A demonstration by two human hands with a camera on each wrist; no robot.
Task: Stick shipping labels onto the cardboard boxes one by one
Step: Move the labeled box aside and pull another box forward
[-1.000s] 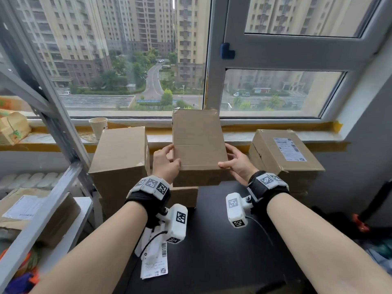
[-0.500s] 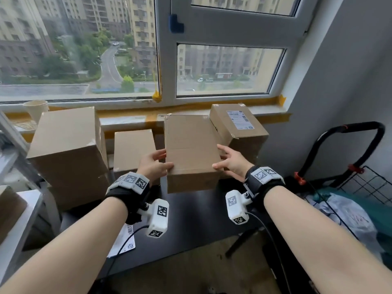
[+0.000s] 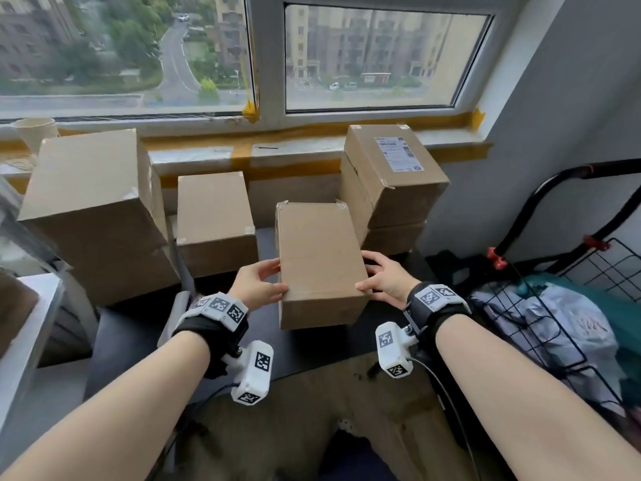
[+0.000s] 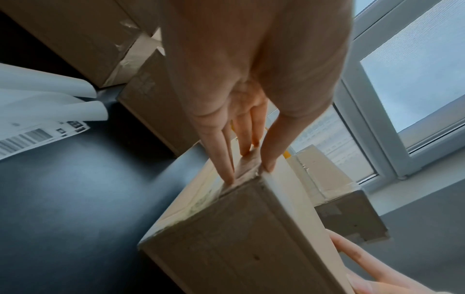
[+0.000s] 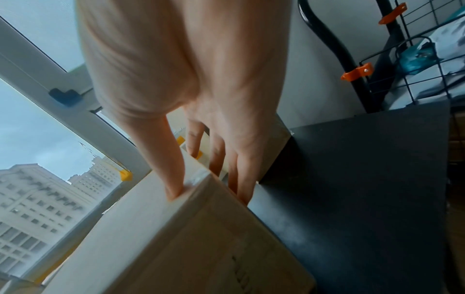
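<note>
A plain brown cardboard box [image 3: 321, 258] with no label on its top is held between both hands over the front of the black table [image 3: 131, 335]. My left hand [image 3: 258, 286] grips its near left corner, thumb on top and fingers down the side [image 4: 241, 155]. My right hand [image 3: 385, 277] grips the near right corner the same way [image 5: 208, 175]. Whether the box [image 4: 239, 238] touches the table I cannot tell. White label sheets [image 4: 37, 135] lie on the table to the left. A labelled box [image 3: 392, 175] sits stacked at the back right.
A large plain box [image 3: 93, 203] and a smaller one [image 3: 213, 216] stand at the back left under the window sill. A paper cup [image 3: 34, 131] is on the sill. A black wire cart [image 3: 589, 272] with bags stands to the right of the table.
The box has come down from upright in front of the window to lie flat, low over the table. Both hands kept hold of it. The head view has turned right and downward.
</note>
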